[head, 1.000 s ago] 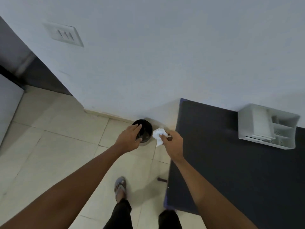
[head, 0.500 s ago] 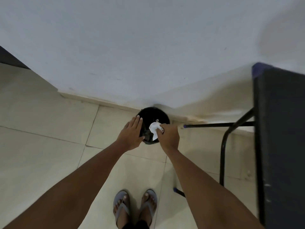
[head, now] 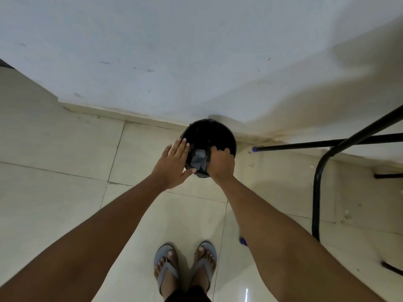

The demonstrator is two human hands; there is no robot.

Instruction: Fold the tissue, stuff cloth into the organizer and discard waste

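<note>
Both forearms are bare to the frame edge; no sleeves, watch or rings are seen. Left hand (head: 174,164) and right hand (head: 221,163) are ungloved, with short, pale nails seen on the left fingers. Grey-blue flip-flops (head: 166,267) with matching Y-straps are worn on both feet, toes exposed. A dark trouser hem (head: 187,295) is seen at the bottom edge.

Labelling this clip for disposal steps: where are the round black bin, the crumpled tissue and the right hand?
round black bin (head: 220,132): head view, far rim.
crumpled tissue (head: 198,160): head view, its middle, inside the bin.
right hand (head: 220,164): head view, back of hand.
</note>
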